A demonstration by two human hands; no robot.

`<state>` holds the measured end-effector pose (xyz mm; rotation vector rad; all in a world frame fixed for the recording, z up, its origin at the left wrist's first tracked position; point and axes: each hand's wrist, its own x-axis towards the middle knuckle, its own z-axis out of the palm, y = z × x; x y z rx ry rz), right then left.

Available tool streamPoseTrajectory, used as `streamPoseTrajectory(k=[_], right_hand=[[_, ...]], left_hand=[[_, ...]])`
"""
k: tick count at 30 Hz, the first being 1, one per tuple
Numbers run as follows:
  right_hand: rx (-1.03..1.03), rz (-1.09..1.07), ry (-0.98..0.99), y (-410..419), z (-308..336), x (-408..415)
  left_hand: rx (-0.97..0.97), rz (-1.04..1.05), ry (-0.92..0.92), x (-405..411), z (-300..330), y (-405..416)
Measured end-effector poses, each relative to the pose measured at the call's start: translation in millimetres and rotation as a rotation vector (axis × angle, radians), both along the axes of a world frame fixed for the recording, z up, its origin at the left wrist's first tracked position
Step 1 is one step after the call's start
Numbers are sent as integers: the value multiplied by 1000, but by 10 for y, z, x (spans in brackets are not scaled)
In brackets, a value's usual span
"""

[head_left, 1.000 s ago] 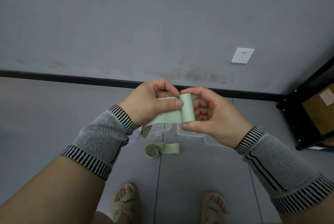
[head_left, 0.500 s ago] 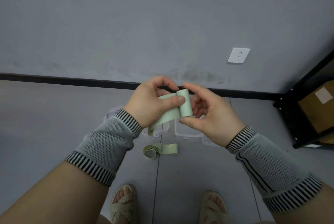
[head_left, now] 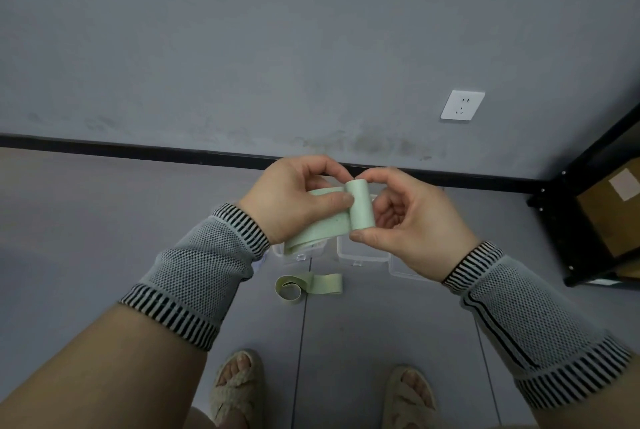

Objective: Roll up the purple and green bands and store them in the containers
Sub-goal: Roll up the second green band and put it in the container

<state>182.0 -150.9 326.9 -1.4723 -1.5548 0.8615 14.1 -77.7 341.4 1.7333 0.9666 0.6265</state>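
Note:
A pale green band (head_left: pixel 360 205) is partly rolled into a cylinder held in front of me. My right hand (head_left: pixel 412 220) pinches the roll between thumb and fingertips. My left hand (head_left: pixel 294 200) holds the loose tail of the band, thumb pressed on it beside the roll. The tail hangs down below my left palm. A second green band (head_left: pixel 308 285) lies loosely curled on the floor below. Two clear plastic containers (head_left: pixel 363 253) sit on the floor behind my hands, mostly hidden. No purple band shows.
A black metal shelf (head_left: pixel 585 207) with a cardboard box (head_left: pixel 613 214) stands at the right. The grey wall carries a white socket (head_left: pixel 462 105) and a black baseboard. My sandalled feet (head_left: pixel 235 390) stand on the grey floor near the bottom edge.
Both hands keep rolling the green band; the loose tail under my left hand has become shorter. The view has shifted slightly, and the band on the floor has not moved.

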Motion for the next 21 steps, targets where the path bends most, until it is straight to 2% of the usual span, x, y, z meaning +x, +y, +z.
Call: streamPoseTrajectory(k=[5,7,12,18,21], right_hand=[[78,-42,-128,45,-5,-46],[74,-30,-80,50,-6,-59],[-7,58,205,28,19,-9],[-24,57,196,12,25,-4],[21,-12,103,37,-8,-5]], left_hand=[[98,124,12,40,-27,-33],[45,141,-31,27,-9,-22],[-178,47,-225,-45,51,-8],[-254,-30,-272,-58,-4,27],[-191,33,-193,-11,4,3]])
